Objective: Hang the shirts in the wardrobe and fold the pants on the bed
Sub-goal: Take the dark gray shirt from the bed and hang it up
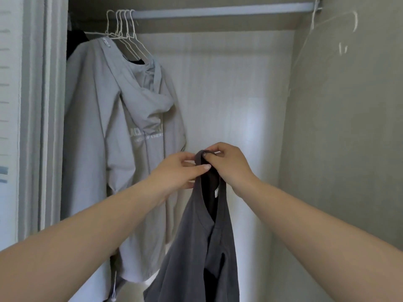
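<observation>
A dark grey shirt hangs down in front of me inside the open wardrobe. Both hands hold it at its collar. My left hand pinches the collar from the left with thumb and fingers. My right hand grips the top of the collar from the right, fingers curled over the fabric. A small white tag shows inside the neck opening. No hanger shows inside the shirt. The lower part of the shirt runs out of the frame at the bottom.
The wardrobe rail runs across the top. Several white wire hangers bunch at its left end, and a light grey hooded jacket hangs there. One more wire hanger hangs at the rail's right end beside the side wall.
</observation>
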A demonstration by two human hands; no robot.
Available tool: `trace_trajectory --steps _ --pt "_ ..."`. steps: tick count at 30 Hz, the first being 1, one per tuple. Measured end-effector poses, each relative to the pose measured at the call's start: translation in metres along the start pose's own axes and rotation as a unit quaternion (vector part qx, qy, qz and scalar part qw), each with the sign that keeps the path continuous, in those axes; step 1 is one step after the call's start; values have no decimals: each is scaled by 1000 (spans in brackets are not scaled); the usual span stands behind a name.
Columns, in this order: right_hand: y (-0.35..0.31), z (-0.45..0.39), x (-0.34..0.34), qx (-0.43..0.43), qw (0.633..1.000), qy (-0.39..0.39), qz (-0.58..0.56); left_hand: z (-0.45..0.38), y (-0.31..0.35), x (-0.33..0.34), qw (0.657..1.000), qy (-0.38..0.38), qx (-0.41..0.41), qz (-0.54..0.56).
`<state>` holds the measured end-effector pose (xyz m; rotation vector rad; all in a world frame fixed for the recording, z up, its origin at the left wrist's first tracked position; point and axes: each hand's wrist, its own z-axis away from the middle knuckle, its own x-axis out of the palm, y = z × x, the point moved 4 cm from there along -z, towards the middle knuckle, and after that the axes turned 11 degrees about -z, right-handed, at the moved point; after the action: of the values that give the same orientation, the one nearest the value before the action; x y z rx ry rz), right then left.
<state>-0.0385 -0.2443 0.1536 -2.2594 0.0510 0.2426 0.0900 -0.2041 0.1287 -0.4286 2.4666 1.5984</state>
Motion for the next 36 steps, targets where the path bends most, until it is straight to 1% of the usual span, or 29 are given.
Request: trace_trajectory --steps 2,5,7,10,13,16,20,22,23,24,25,27,29,31,32,34,36 --pt "2 -24 0 -7 1000 -12 8 -25 -3 -6 1000 22 0 4" --pt "3 -57 -4 9 999 -44 11 -57 -5 -16 999 12 -12 39" --pt "5 -76 -7 25 996 -84 5 -76 -4 -20 997 4 -9 80" --pt "0 -97 -9 50 988 -143 -11 -97 0 -22 988 -28 -5 151" --pt "-6 -113 -15 53 986 -156 -17 -117 10 -22 977 -70 3 200" --pt "-18 -127 -27 25 993 -112 -11 -135 30 -15 964 -109 35 240" --pt "-42 -141 -58 -13 999 -40 26 -152 67 6 937 -188 111 273" --pt "-60 -145 -76 -45 995 -3 91 -163 84 14 927 -203 139 283" --pt "-72 -147 -87 -68 985 26 156 -169 92 17 927 -194 146 285" --pt "-84 -147 -98 -98 963 55 246 -175 98 18 931 -176 144 284" --pt "-98 -147 -111 -133 923 86 351 -181 103 19 935 -161 139 285" --pt "-125 -145 -136 -188 817 136 529 -191 116 20 937 -140 137 289" --pt "-145 -146 -162 -194 721 185 639 -198 123 20 937 -119 143 296" --pt "-156 -149 -185 -159 630 226 726 -202 130 20 936 -107 149 301" --pt "-159 -151 -194 -132 597 239 754 -203 132 20 935 -105 153 303" --pt "-167 -156 -208 -86 548 255 792 -207 136 22 935 -103 159 299" --pt "-175 -157 -215 -57 517 259 814 -209 139 23 935 -108 164 294"
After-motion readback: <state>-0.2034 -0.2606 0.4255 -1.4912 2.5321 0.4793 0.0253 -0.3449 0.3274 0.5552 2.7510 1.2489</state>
